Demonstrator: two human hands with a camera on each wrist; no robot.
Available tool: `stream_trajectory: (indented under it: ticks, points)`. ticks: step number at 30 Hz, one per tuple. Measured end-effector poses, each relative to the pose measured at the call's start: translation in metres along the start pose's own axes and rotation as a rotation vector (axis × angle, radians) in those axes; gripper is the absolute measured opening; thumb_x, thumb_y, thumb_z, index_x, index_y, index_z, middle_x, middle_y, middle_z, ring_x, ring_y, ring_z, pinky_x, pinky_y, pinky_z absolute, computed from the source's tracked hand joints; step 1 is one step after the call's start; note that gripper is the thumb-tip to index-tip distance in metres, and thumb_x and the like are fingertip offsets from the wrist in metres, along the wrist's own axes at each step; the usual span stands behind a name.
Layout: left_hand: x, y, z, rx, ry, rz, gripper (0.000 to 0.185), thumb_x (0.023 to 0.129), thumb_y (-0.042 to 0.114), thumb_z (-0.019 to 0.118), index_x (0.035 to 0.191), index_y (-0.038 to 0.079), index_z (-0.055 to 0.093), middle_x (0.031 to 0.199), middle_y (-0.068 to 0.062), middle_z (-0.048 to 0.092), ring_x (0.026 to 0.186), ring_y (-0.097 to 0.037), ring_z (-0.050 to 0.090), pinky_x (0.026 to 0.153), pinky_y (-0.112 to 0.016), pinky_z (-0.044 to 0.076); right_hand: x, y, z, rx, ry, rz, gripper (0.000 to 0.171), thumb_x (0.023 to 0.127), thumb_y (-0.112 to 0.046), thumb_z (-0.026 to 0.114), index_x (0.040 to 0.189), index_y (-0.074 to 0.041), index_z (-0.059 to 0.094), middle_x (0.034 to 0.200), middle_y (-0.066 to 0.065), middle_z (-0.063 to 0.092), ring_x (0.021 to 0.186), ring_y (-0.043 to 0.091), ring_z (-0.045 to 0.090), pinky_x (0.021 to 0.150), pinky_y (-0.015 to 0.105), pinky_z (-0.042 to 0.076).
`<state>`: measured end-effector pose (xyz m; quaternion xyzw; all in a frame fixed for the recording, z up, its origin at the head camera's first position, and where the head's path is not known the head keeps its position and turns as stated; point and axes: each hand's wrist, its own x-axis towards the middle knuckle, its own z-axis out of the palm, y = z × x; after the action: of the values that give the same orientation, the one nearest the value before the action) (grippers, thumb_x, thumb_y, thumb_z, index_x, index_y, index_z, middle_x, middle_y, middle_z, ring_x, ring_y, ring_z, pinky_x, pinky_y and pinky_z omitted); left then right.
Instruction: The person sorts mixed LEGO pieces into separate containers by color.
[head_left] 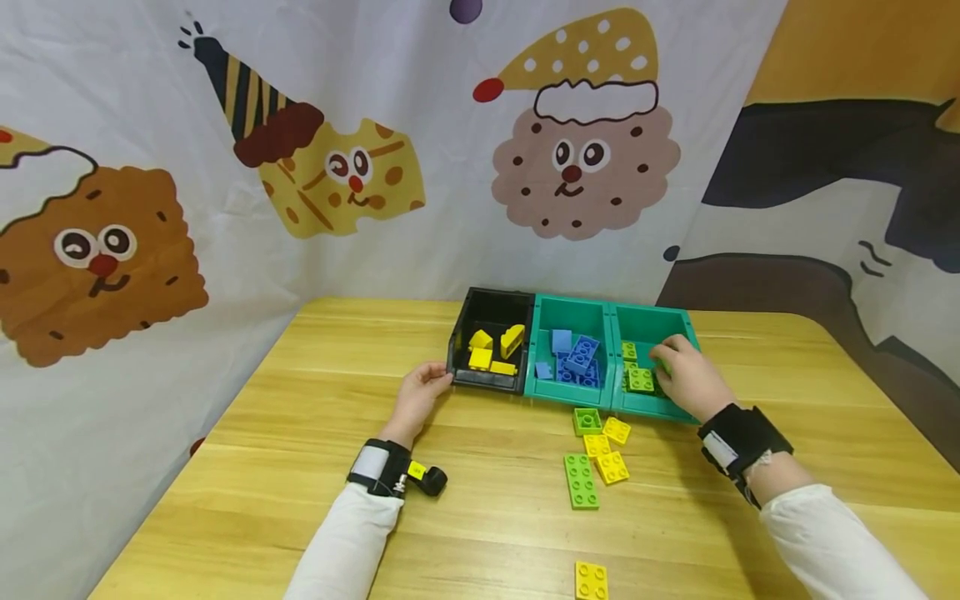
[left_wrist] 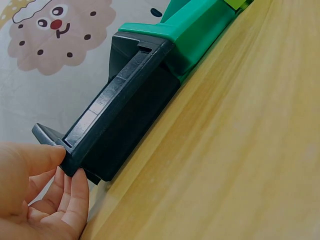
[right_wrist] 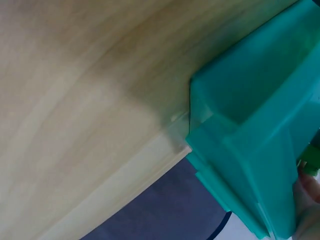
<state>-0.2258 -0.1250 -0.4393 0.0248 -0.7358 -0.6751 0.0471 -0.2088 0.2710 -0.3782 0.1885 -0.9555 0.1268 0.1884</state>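
Note:
Three bins stand in a row: a black bin with yellow bricks, a middle teal bin with blue bricks, and a right teal bin with green bricks. My left hand pinches the black bin's front left corner. In the left wrist view the left hand has its thumb on the black bin's rim and its fingers under it. My right hand reaches into the right teal bin, fingers curled on a green brick.
Loose bricks lie on the wooden table in front of the bins: a small green brick, a long green one, three yellow ones and another yellow brick near the front edge. A printed cloth hangs behind and at the left.

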Motion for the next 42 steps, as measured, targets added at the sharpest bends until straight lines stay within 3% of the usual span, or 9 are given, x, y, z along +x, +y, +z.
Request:
stream_trajectory:
  ticks: [9, 15, 20, 28, 42]
  points:
    - [0.0, 0.0, -0.001, -0.008, 0.0, -0.002, 0.023, 0.09, 0.003, 0.061, 0.111, -0.005, 0.062, 0.101, -0.014, 0.063, 0.085, -0.009, 0.056, 0.082, -0.026, 0.049, 0.0, -0.009, 0.005, 0.029, -0.051, 0.055, 0.029, 0.083, 0.004, 0.062, 0.111, 0.009, 0.059, 0.111, 0.028, 0.057, 0.1, 0.043, 0.057, 0.084, 0.053, 0.05]
    - [0.001, 0.0, 0.0, -0.013, 0.003, -0.002, 0.023, 0.09, 0.004, 0.061, 0.111, -0.006, 0.061, 0.101, -0.014, 0.063, 0.086, -0.009, 0.056, 0.082, -0.026, 0.049, -0.002, -0.009, 0.005, 0.045, -0.009, 0.063, 0.02, 0.083, 0.0, 0.064, 0.102, 0.008, 0.061, 0.102, 0.025, 0.059, 0.091, 0.039, 0.059, 0.08, 0.052, 0.051]
    - [0.001, -0.001, 0.0, 0.0, 0.001, -0.003, 0.023, 0.09, 0.004, 0.061, 0.111, -0.005, 0.062, 0.102, -0.013, 0.063, 0.088, -0.011, 0.055, 0.082, -0.026, 0.049, -0.007, -0.007, 0.007, 0.065, -0.026, 0.074, 0.016, 0.085, -0.003, 0.06, 0.098, 0.006, 0.062, 0.099, 0.023, 0.06, 0.087, 0.036, 0.058, 0.077, 0.051, 0.051]
    - [-0.001, 0.0, 0.001, 0.006, 0.014, 0.009, 0.023, 0.09, 0.003, 0.06, 0.111, -0.006, 0.061, 0.101, -0.014, 0.062, 0.089, -0.013, 0.055, 0.08, -0.024, 0.048, -0.006, -0.011, 0.009, 0.082, -0.176, 0.151, 0.034, 0.085, -0.005, 0.056, 0.115, 0.01, 0.058, 0.115, 0.031, 0.058, 0.108, 0.046, 0.052, 0.091, 0.059, 0.044]
    - [-0.001, 0.0, 0.001, 0.0, 0.009, 0.009, 0.022, 0.09, 0.003, 0.06, 0.11, -0.006, 0.061, 0.102, -0.013, 0.062, 0.087, -0.011, 0.056, 0.079, -0.023, 0.048, -0.01, -0.01, 0.009, 0.131, -0.131, 0.124, 0.031, 0.085, 0.007, 0.052, 0.115, 0.008, 0.058, 0.115, 0.03, 0.058, 0.108, 0.045, 0.053, 0.09, 0.058, 0.045]
